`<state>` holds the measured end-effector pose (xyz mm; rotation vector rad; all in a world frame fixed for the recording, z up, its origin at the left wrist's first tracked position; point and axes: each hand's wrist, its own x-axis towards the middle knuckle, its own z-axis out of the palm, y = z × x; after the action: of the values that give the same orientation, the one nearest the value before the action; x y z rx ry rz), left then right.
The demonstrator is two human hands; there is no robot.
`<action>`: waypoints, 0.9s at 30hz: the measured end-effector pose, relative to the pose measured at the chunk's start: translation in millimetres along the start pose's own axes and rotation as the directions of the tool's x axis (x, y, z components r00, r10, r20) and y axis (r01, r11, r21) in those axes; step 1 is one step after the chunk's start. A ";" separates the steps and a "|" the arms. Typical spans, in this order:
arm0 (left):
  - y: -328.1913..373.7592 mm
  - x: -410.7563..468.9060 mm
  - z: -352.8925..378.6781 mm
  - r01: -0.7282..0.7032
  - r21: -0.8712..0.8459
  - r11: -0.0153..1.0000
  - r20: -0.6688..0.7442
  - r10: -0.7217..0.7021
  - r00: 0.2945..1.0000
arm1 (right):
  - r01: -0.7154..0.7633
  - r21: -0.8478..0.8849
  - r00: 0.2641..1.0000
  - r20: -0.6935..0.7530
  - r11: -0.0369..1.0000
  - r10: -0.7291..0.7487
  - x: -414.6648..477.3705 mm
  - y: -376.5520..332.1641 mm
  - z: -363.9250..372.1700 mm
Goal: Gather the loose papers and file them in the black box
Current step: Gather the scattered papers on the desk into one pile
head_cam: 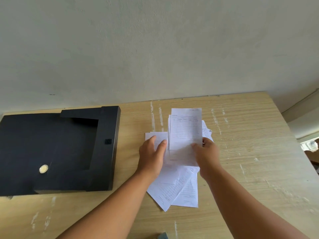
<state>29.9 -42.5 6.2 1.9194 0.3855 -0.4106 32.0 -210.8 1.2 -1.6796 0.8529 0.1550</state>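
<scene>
Loose papers (174, 185) fanned on wood desk (250, 135), center-right. Right hand (208, 155) fingers pinch a sheaf of forms (185, 130) by its near edge, lifted above the pile. Left hand (151, 156) lies flat on left sheets, fingers spread, gripping nothing. Black box (57, 149) lies open at left, well apart from papers

One head-worn view looks forward and down at the table (241, 128) (close, at arm's reach).
</scene>
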 end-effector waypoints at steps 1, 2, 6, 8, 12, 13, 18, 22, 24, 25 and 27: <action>2.4 -0.2 6.7 -0.019 0.033 0.999 0.038 0.018 0.999 | 0.005 -0.025 0.999 -0.043 1.000 -0.007 4.9 1.3 -7.5; 2.9 0.9 14.0 -0.040 0.061 0.997 0.076 0.035 0.996 | 0.004 -0.059 0.997 -0.075 0.998 -0.008 9.4 2.8 -14.2; 5.9 7.6 38.9 -0.135 0.215 0.967 0.277 0.072 0.958 | -0.071 -0.168 0.986 -0.164 0.983 0.043 22.0 9.5 -22.7; 5.2 12.9 45.5 -0.223 0.352 0.909 0.352 0.092 0.931 | -0.113 -0.312 0.974 -0.222 0.943 0.043 23.9 10.1 -21.3; -0.1 24.9 47.0 -0.329 0.571 0.752 0.388 0.106 0.916 | -0.076 -0.449 0.986 -0.164 0.890 0.001 30.0 10.8 -14.9; 0.0 26.3 46.0 -0.340 0.587 0.735 0.399 0.102 0.911 | -0.064 -0.447 0.988 -0.153 0.892 -0.006 31.2 9.0 -12.9; 2.4 33.2 43.5 -0.364 0.616 0.699 0.428 0.092 0.899 | -0.014 -0.371 0.999 -0.047 0.928 -0.004 33.3 -2.1 -3.9; 3.4 35.9 44.5 -0.365 0.627 0.688 0.431 0.084 0.899 | -0.082 -0.419 0.994 -0.096 0.904 0.046 27.9 -1.0 1.3; 3.7 36.6 45.1 -0.368 0.634 0.681 0.432 0.083 0.898 | -0.051 -0.504 0.994 -0.111 0.862 -0.006 24.4 2.5 1.3; 4.7 36.8 45.3 -0.362 0.632 0.685 0.432 0.076 0.899 | -0.030 -0.505 0.994 -0.104 0.862 -0.027 23.7 4.2 0.8; 5.9 37.9 45.7 -0.360 0.632 0.686 0.433 0.073 0.898 | 0.005 -0.465 0.996 -0.080 0.885 -0.048 26.4 7.5 -0.2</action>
<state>61.4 -84.3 -22.5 2.5174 -0.3291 -0.8379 46.5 -223.2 -18.5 -2.1612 0.9068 0.2858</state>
